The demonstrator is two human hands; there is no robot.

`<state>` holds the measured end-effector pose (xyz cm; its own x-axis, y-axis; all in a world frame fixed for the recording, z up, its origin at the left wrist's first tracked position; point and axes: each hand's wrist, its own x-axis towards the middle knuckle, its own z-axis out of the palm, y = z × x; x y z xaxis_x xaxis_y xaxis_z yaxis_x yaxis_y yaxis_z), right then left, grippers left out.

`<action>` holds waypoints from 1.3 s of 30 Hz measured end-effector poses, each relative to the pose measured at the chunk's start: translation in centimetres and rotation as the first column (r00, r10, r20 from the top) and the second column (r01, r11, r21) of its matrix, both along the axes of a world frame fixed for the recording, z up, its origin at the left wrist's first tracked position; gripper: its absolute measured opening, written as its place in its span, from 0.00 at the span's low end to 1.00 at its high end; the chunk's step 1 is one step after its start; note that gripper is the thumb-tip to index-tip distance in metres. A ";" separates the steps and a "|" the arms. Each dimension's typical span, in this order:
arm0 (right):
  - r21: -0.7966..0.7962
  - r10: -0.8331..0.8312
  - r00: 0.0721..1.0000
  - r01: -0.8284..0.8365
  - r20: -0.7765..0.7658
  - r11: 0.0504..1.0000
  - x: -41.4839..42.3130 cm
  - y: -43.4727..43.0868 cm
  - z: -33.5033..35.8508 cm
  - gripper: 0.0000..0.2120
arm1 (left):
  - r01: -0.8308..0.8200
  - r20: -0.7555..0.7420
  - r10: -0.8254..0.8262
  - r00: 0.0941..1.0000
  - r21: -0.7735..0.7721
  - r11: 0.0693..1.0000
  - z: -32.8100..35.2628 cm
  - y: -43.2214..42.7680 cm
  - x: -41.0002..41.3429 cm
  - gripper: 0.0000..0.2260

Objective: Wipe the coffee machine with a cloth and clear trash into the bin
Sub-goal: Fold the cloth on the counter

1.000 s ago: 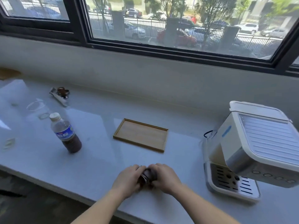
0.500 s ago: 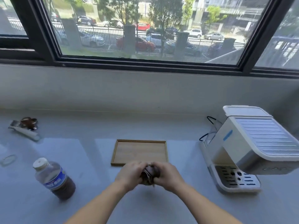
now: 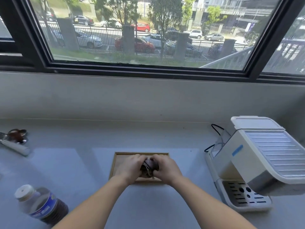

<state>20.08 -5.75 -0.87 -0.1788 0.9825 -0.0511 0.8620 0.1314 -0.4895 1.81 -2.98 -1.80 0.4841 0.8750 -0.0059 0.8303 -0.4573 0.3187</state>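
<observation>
the dark brownish, bunched-up cloth (image 3: 149, 166) sits between both hands, held over the shallow rectangular wooden tray (image 3: 123, 157) near the middle of the pale grey tabletop (image 3: 79, 162). the left hand (image 3: 132, 167) and the right hand (image 3: 165, 168) press in from either side, fingers (image 3: 140, 158) curled tight and closed on the cloth, so only a crumpled wad with a few folds shows in the gap between them. whether the cloth touches the tray cannot be told. both bare forearms reach in from the bottom edge and meet over the tray's near rim.

the cream and white boxy coffee machine (image 3: 257, 156) stands to the right of the tray, well apart from the hands. its ribbed top slopes toward the viewer, a small blue label shows on its side, and a slotted drip tray (image 3: 244, 198) sticks out at its base. a black cable (image 3: 215, 129) loops behind it by a clear part at its back.

at the near left, a clear plastic bottle with a white cap, blue label and dark liquid (image 3: 41, 205) appears tilted and blurred. farther back on the left lies a white-handled metal tool with a dark brown head (image 3: 14, 140). a dark-framed window (image 3: 148, 68) runs above the tabletop's back wall, with a fence and parked cars outside.
</observation>
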 end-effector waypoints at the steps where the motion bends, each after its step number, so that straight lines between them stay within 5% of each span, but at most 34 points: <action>1: 0.002 0.000 1.000 0.000 0.001 1.000 0.0 0.4 -0.2 0.19 | -0.007 0.001 0.007 1.000 -0.003 1.000 -0.1 0.4 0.1 0.21; 15: -0.018 0.026 0.998 -0.025 0.061 1.000 -0.5 3.0 -3.9 0.20 | 0.005 -0.126 -0.016 0.992 -0.089 0.996 -3.1 2.9 -0.9 0.22; 23: -0.048 0.038 0.997 -0.035 0.061 0.998 -0.7 3.2 -4.7 0.20 | -0.004 0.003 0.005 1.000 -0.208 0.978 -3.8 2.0 -1.3 0.30; 26: -0.050 0.034 0.997 -0.031 0.062 0.998 -0.8 3.3 -4.8 0.20 | -0.033 0.032 0.040 0.999 -0.190 0.981 -4.0 2.0 -1.1 0.25; 39: -0.107 0.028 0.999 -0.023 0.046 0.994 -0.7 2.8 -4.3 0.22 | -0.099 -0.014 0.098 0.995 -0.169 0.981 -4.2 1.7 -0.6 0.24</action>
<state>19.41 -2.96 -5.21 -0.1992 0.9662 -0.1638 0.8813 0.1035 -0.4610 1.20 -1.25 -6.03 0.3954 0.9043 -0.1610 0.8706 -0.3131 0.3796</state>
